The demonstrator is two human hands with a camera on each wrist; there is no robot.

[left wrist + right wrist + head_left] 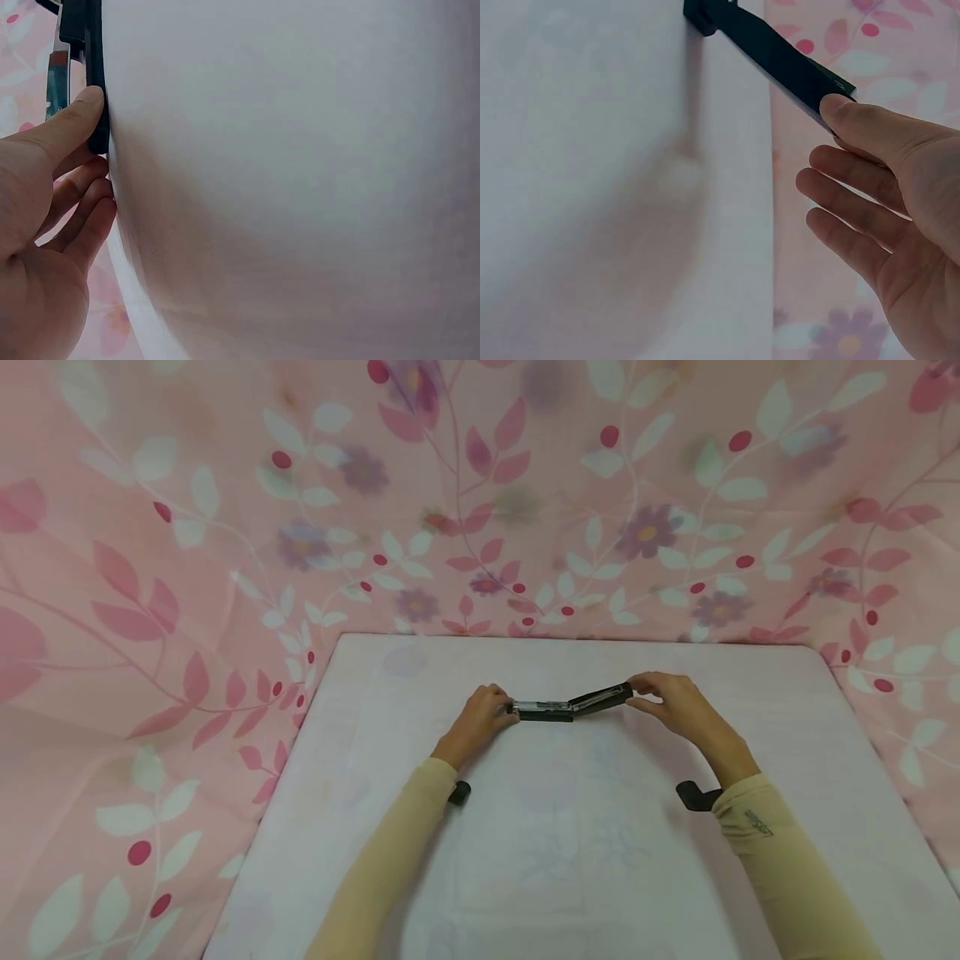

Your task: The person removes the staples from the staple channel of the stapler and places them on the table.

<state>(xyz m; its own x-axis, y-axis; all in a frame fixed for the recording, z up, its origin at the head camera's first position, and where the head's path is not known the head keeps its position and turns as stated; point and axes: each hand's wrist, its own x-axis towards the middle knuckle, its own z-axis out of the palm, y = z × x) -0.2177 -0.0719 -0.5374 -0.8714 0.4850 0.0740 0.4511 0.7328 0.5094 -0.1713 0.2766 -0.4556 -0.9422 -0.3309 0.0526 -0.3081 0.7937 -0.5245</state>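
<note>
A black stapler (545, 711) lies folded open near the far side of the table, with silver metal parts showing inside both halves. My left hand (477, 717) pinches the end of its left half, which lies low along the table. In the left wrist view the left thumb (79, 116) presses against the black base (96, 75). At the other end, my right hand (673, 703) holds the tip of the black top arm (780, 60), which slants up from the hinge. The right thumb and index finger grip that tip, while the other fingers spread loosely below.
The white table (525, 860) has rounded far corners. Behind it and to the sides hangs a pink cloth (480, 485) with leaves and flowers. Black wrist mounts (697, 796) stick out beside both sleeves.
</note>
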